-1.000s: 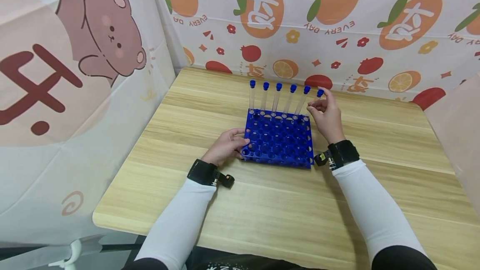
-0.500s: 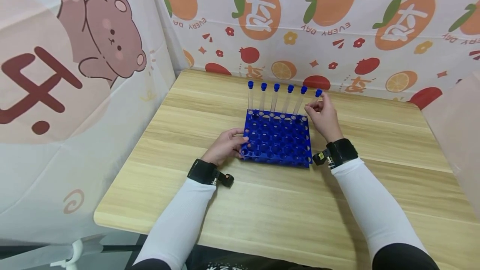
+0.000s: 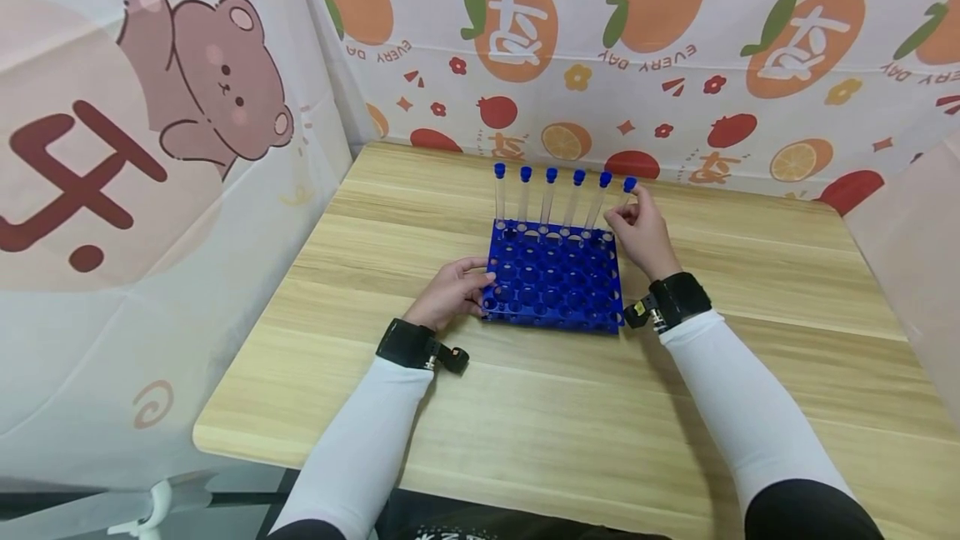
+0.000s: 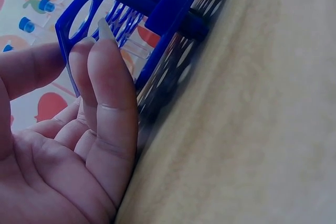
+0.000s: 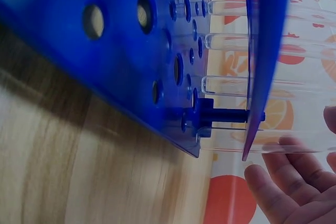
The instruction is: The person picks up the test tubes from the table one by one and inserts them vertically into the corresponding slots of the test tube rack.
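Observation:
A blue test tube rack (image 3: 551,322) with rows of round holes stands on the table. Along its far row several clear test tubes (image 3: 522,205) with blue caps stick up, some leaning a little. My left hand (image 3: 447,293) grips the rack's left side, thumb on top and fingers against the end, as the left wrist view shows. At the far right corner my right hand (image 3: 647,232) holds the last test tube (image 3: 627,197) between thumb and fingers below its cap. In the right wrist view this test tube (image 5: 299,139) passes through the upper plate, its rounded end down by the lower plate.
The wooden table (image 3: 360,432) extends to both sides and in front of the rack. A printed fruit curtain (image 3: 450,23) hangs close behind the table's back edge, and a bear-print curtain (image 3: 67,340) hangs at the left.
My right hand has shifted slightly left and its fingers have come lower round the last test tube, whose cap has moved slightly left. The left hand stays on the rack. The head view tilts slightly.

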A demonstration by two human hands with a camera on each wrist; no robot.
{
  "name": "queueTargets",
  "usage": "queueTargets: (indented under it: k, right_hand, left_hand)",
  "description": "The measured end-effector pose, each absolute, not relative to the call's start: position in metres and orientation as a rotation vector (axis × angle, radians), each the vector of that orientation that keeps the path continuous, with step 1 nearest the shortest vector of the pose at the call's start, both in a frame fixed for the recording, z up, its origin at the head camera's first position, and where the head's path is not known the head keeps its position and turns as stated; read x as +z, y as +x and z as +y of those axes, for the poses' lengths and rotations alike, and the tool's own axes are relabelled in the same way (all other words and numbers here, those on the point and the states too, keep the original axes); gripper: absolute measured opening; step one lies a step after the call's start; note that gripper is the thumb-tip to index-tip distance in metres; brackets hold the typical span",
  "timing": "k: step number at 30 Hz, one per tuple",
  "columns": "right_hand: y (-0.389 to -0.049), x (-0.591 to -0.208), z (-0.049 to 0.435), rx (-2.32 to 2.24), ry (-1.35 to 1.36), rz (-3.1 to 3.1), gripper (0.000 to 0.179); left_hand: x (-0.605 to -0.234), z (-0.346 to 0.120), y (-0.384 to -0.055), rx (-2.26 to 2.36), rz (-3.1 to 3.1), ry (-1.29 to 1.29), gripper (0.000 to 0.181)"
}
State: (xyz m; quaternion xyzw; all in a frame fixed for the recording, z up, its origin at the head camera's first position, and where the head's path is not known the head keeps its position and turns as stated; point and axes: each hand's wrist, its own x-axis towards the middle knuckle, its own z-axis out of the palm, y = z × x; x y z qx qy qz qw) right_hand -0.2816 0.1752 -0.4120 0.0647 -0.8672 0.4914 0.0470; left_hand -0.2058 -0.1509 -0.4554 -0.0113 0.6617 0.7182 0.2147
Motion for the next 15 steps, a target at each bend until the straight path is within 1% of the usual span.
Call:
queueTargets:
  k: [4, 12, 15]
  right_hand:
    - [-0.28, -0.411, 0.176, 1.496, 0.196, -2.668, 0.058]
    - [-0.281, -0.41, 0.179, 1.526, 0.194, -2.746, 0.076]
    - [-0.283, -0.41, 0.184, 1.523, 0.231, -2.786, 0.077]
  left_hand:
    - [-0.455, -0.151, -0.207, 1.992, 1.837, -0.028, 0.044]
    - [-0.453, -0.156, -0.209, 1.985, 1.833, -0.044, 0.044]
    - [-0.447, -0.164, -0.213, 1.934, 1.862, -0.052, 0.045]
